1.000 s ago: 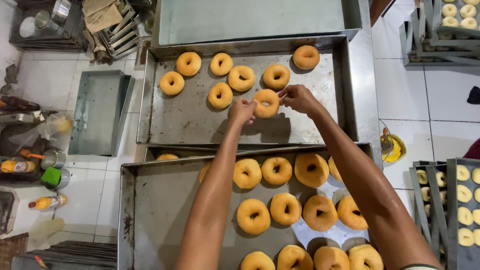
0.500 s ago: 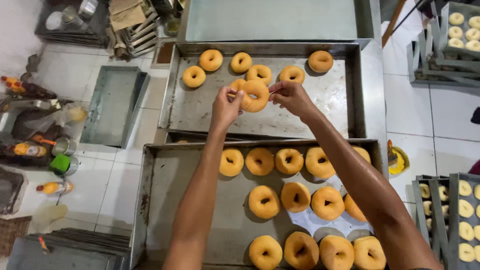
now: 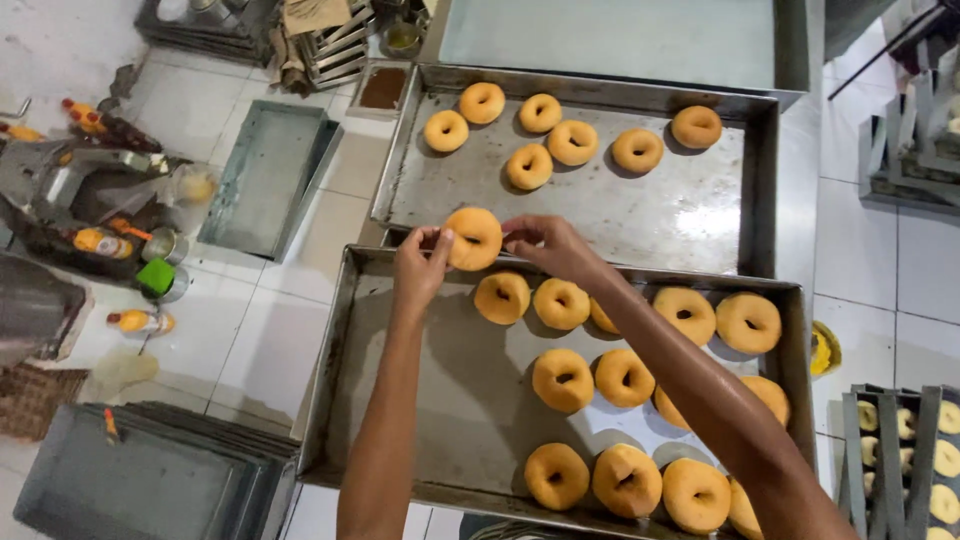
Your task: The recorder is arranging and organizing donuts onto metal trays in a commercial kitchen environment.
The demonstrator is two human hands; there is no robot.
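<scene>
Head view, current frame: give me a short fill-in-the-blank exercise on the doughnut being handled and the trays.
1. The left hand and right hand hold one ____ between them.
2. The held doughnut hangs above the ____ edge of the near tray.
3. The far tray holds ____ doughnuts.
4. Both trays are made of ____.

Missing words: doughnut; far; seven; metal

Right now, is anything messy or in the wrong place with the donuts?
Mostly tidy. The far tray holds seven donuts bunched at its far end, the rest bare. One donut is off the trays, held between the left hand and the right hand. White paper lies under some near-tray donuts only.
</scene>
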